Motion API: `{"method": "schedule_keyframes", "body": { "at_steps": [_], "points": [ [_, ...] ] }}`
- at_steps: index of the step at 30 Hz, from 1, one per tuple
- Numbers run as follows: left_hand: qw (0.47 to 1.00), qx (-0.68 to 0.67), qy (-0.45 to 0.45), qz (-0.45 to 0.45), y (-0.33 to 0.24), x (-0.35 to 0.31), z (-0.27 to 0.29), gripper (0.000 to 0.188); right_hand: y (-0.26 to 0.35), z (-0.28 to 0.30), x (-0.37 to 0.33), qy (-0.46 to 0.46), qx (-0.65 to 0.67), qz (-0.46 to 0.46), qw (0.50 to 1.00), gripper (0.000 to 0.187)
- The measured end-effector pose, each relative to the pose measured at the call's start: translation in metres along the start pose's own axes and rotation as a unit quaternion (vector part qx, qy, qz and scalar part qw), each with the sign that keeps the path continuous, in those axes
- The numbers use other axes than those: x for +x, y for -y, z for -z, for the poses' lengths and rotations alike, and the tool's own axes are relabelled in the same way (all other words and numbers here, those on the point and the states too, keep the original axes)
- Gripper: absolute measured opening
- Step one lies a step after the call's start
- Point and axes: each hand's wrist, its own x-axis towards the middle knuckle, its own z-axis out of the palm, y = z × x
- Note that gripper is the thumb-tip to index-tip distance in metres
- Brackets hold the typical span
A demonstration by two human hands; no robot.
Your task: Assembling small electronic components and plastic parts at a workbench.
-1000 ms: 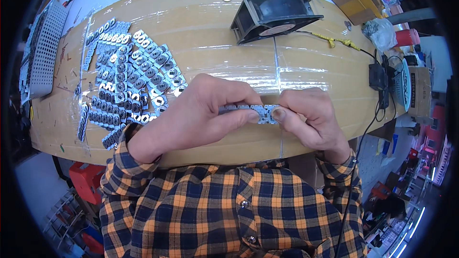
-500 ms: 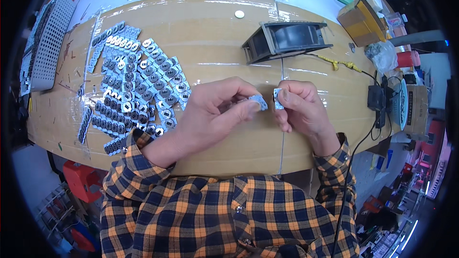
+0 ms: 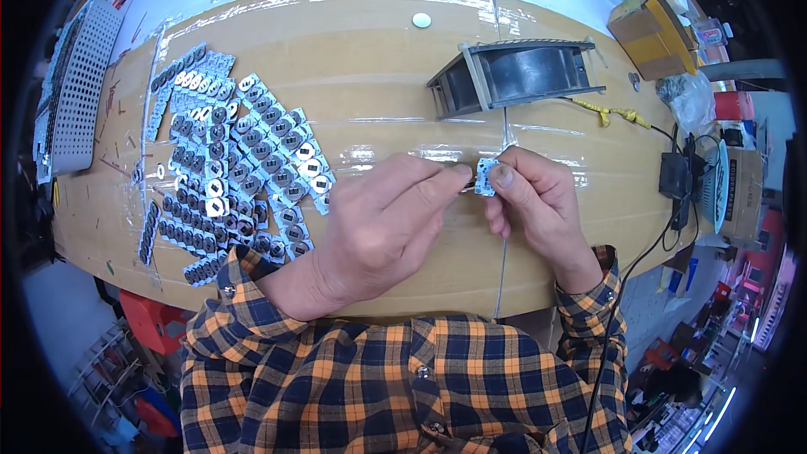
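Over the middle of the cardboard-covered table, my right hand (image 3: 538, 197) pinches a small pale-blue circuit board (image 3: 485, 178) with dark spots between thumb and fingers. My left hand (image 3: 378, 223) is closed just left of it, fingertips close to that board's edge. Only a thin pale edge shows below the left fingertips; the small circuit board held there is mostly hidden by the fingers. To the left lies a spread pile of pale-blue board strips (image 3: 273, 147) bearing round dark and silver parts.
A black box fan (image 3: 538, 76) stands beyond my right hand, its cable partly wrapped in yellow. A white perforated basket (image 3: 80, 88) is at far left. A white disc (image 3: 422, 21) lies at the back; a cardboard box (image 3: 651, 34) and black adapter (image 3: 672, 176) sit at right.
My left hand has turned over and moved in against the board in my right hand, so its own board is now mostly hidden. The whole view has shifted slightly.
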Motion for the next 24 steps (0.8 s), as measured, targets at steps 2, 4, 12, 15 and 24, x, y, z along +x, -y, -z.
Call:
{"method": "schedule_keyframes", "body": {
  "at_steps": [2, 4, 12, 15, 24],
  "points": [
    [1.000, 0.015, 0.000, -0.005, 0.0007, -0.0007, -0.0018, 0.037, 0.0000, -0.0004, 0.0005, 0.006, -0.014, -0.001, 1.000, 0.028],
    [1.000, 0.030, 0.003, 0.010, 0.0002, -0.0034, -0.0037, 0.038, 0.0005, -0.0005, 0.0012, 0.013, -0.029, -0.001, 0.999, 0.029],
    [0.999, 0.031, 0.006, 0.025, 0.0017, -0.0035, -0.0050, 0.036, -0.0001, 0.0012, 0.0052, 0.014, -0.026, -0.021, 0.999, 0.033],
    [0.999, 0.017, 0.001, 0.046, 0.0004, -0.0015, -0.0031, 0.033, -0.0001, 0.0014, 0.0049, 0.012, -0.024, -0.018, 0.999, 0.032],
    [0.999, -0.010, 0.049, -0.010, 0.0035, -0.0022, -0.0018, 0.028, 0.0032, 0.0050, 0.0043, -0.034, -0.089, -0.016, 0.995, 0.028]
  ]
}}
